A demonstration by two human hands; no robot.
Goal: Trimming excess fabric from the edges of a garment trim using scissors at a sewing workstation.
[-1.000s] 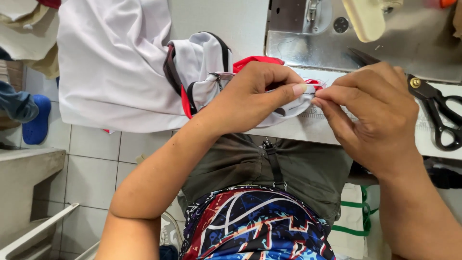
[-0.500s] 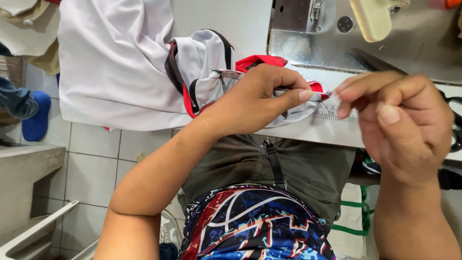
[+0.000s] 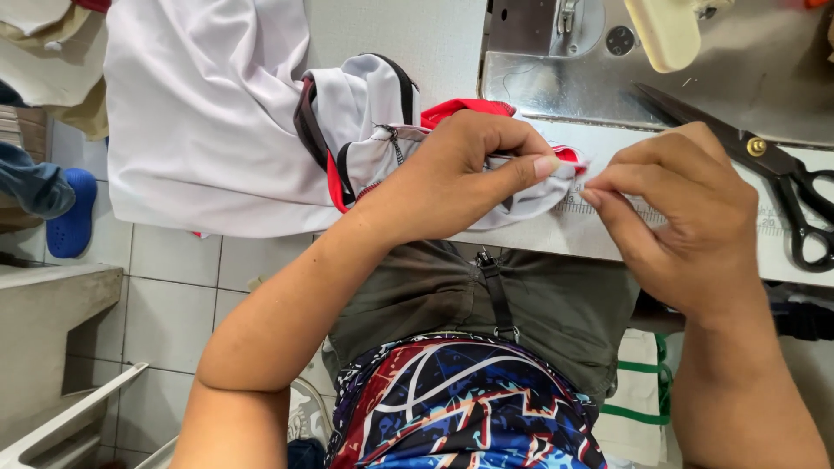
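Hands working at edge of sewing table [image 3: 608, 239], pale top w/ ruler markings along front edge. Left hand [image 3: 460, 178] is curling over bunched white garment [image 3: 208, 122] w/ red and dark trim, thumb and forefinger pinching fabric edge near red trim [image 3: 569, 156]. Right hand [image 3: 686, 217] is sitting just beside it, fingertips pressed together in a fine pinch at same fabric edge; what's between them is too small to tell. Garment is lying partly on table, most of it hanging off left side toward floor. Black-handled scissors [image 3: 773, 174] are resting on table behind right hand, blades pointing toward machine. Metal bed of sewing machine [image 3: 556, 78] is sitting at back, cream-coloured part [image 3: 665, 30] above it. Below: pale tiled floor [image 3: 174, 287], blue shoe [image 3: 74, 213] at left, white plastic frame [image 3: 69, 426] in lower-left corner. Person's lap is showing olive shorts [image 3: 486, 295] and patterned shirt [image 3: 460, 408].
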